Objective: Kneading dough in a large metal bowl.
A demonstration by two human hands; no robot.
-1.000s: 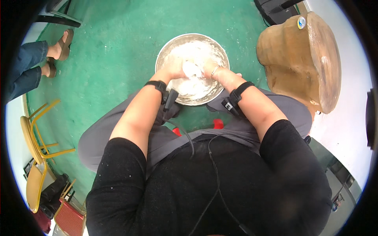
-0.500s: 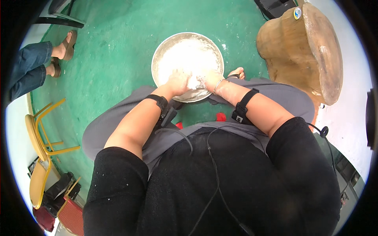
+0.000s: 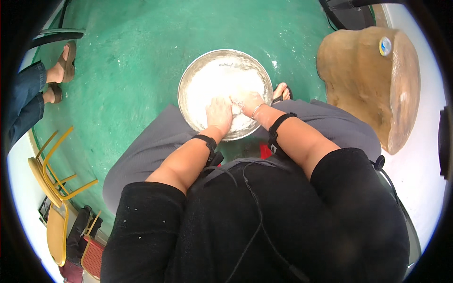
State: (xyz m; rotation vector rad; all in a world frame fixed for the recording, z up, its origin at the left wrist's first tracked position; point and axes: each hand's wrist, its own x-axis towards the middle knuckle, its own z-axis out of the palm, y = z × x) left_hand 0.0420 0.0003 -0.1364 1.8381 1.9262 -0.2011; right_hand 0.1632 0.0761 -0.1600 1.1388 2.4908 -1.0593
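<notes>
A round metal bowl (image 3: pixel 183 85) sits on the green floor between my bent legs, filled with white flour (image 3: pixel 226 80). My left hand (image 3: pixel 218 113) is palm-down in the bowl's near left part, fingers stretched forward into the flour. Just to its right, my right hand (image 3: pixel 249 103) has curled fingers around a lumpy white dough mass (image 3: pixel 236 108); its fingertips are partly hidden in the white.
A wooden stump (image 3: pixel 358 80) with a small round lid (image 3: pixel 384 46) stands at right, beside a black object (image 3: pixel 344 14). At left are another person's feet (image 3: pixel 61 66), a yellow chair (image 3: pixel 45 177) and a red chair (image 3: pixel 92 259). White flecks mark the green floor (image 3: pixel 132 61).
My left hand has shifted right and toward me, its fingers straighter. The bowl appears lower in view. My right foot has come into fuller view beside it.
</notes>
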